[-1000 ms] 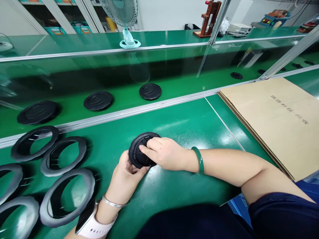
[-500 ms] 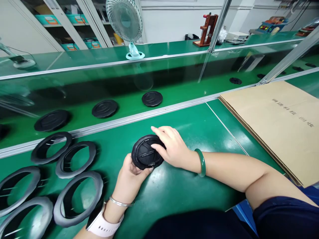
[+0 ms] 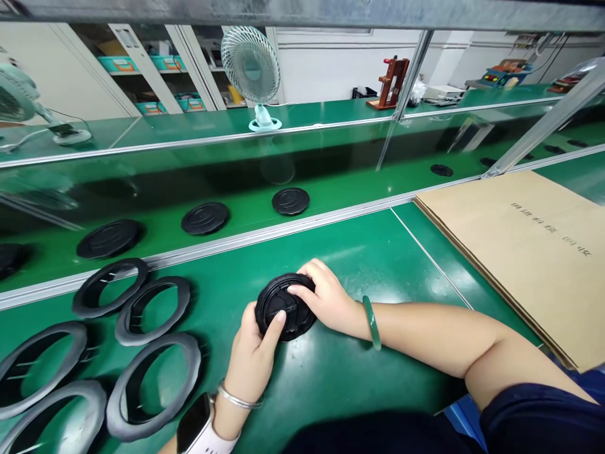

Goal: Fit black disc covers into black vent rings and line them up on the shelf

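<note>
A round black part (image 3: 289,315) with ribs across its face is between my two hands, over the green table. My left hand (image 3: 255,347) grips its left and lower rim, the thumb lying on the face. On the upper right, my right hand (image 3: 328,296) has its fingers around the rim and its thumb over the face. The fingertips behind the part are hidden. To the left, several black rings lie on the table, the closest one (image 3: 189,378) beside my left forearm.
Beyond a metal rail (image 3: 246,238), several black discs (image 3: 290,201) lie on a green surface. Brown cardboard sheets (image 3: 515,252) are stacked at the right. A fan (image 3: 251,66) stands on the shelf behind. A metal bar (image 3: 302,14) crosses the top.
My left thumb has moved from the lower rim onto the part's face. My right fingers, raised before, now close around the upper rim. The view has shifted, so things appear lower.
</note>
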`<state>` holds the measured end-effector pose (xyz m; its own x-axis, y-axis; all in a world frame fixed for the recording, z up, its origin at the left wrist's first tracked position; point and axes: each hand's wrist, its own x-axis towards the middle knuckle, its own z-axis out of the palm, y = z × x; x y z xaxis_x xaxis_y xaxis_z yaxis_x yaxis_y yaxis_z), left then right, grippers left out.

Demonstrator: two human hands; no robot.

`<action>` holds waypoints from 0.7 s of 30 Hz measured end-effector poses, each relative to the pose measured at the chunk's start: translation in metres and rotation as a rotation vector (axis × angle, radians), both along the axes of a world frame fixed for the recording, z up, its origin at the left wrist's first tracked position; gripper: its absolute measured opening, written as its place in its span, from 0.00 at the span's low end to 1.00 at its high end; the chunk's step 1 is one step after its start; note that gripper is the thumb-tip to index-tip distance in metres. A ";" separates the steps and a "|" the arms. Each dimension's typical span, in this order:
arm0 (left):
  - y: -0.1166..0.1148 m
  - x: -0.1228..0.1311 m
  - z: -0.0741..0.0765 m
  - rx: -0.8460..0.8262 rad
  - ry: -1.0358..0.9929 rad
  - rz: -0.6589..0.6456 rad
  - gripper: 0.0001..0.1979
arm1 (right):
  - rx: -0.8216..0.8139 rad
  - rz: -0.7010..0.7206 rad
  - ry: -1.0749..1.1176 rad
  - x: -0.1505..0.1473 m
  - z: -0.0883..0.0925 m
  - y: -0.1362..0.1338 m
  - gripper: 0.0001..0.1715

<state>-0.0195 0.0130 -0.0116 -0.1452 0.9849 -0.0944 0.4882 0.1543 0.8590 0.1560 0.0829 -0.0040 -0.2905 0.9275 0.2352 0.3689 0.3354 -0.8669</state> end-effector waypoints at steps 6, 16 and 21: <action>0.000 0.001 0.002 0.001 0.040 -0.012 0.25 | -0.029 -0.049 0.042 -0.003 -0.003 0.001 0.14; 0.002 -0.004 -0.003 -0.016 -0.059 -0.034 0.25 | -0.342 0.314 0.162 0.007 -0.001 0.011 0.28; 0.001 -0.004 -0.003 -0.033 -0.073 -0.012 0.25 | -0.352 0.279 0.093 0.007 0.002 0.011 0.25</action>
